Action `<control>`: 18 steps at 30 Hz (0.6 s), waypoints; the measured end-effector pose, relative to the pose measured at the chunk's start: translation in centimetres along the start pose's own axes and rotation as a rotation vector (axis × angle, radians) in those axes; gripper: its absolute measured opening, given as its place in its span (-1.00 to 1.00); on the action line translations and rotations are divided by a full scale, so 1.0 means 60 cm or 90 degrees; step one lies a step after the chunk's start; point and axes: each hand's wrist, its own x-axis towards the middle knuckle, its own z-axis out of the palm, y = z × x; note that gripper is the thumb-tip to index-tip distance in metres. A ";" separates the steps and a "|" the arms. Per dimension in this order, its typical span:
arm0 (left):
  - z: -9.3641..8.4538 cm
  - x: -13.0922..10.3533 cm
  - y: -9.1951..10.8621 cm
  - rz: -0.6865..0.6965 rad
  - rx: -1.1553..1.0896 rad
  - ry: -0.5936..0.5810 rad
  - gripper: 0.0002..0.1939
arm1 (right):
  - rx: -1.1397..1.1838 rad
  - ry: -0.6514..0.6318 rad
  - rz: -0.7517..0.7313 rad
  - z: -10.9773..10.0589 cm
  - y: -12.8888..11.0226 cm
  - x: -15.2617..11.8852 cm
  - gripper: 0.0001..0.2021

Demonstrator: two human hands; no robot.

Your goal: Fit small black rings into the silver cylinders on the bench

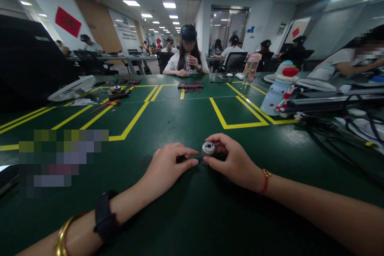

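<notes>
Wrists: a dark wristband and a gold bangle on the left, a red cord bracelet on the right.
Left hand: the left hand points in from the side, thumb and forefinger a little parted, tips just beside the metal cylinder; I see nothing held between them.
Right hand: the right hand is curled in a partly closed grip, thumb on the near side and fingers on the far side of the cylinder.
Metal cylinder: the short metal cylinder stands about upright between the hands, its pale top face showing dark holes; whether its base touches the table, I cannot tell.
Handling: probably stiff and dense for its size, sturdy rather than fragile, a bit slippery if smooth — best held around the side wall, clear of the holed top.
Green table: the table carries yellow tape outlines; to the right stands a blue bottle, farther off a wire bundle.
Across the table: a co-worker sits with both hands raised near the edge.
Writing: none legible on the cylinder; the wall sign has lettering and a logo — too small to read.
</notes>
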 end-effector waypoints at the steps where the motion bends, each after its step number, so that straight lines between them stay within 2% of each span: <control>1: -0.007 -0.002 -0.002 -0.007 -0.007 0.005 -0.70 | 0.003 0.008 0.011 -0.008 0.000 0.001 -0.60; 4: -0.042 -0.016 -0.022 -0.065 -0.034 0.034 -0.59 | -0.039 0.071 0.063 -0.060 0.010 0.001 -0.55; 9: -0.097 -0.051 -0.085 -0.203 -0.048 0.111 -0.56 | -0.337 0.267 0.185 -0.209 0.078 -0.029 -0.48; 12: -0.102 -0.061 -0.105 -0.236 -0.040 0.124 -0.54 | -0.412 0.367 0.227 -0.291 0.129 -0.053 -0.49; 14: -0.097 -0.063 -0.104 -0.230 -0.023 0.121 -0.55 | -0.444 0.411 0.249 -0.328 0.154 -0.064 -0.52; 16: -0.092 -0.062 -0.098 -0.217 -0.008 0.120 -0.57 | -0.469 0.428 0.260 -0.349 0.169 -0.069 -0.54; 18: -0.088 -0.062 -0.092 -0.208 0.001 0.121 -0.58 | -0.496 0.441 0.243 -0.354 0.173 -0.069 -0.51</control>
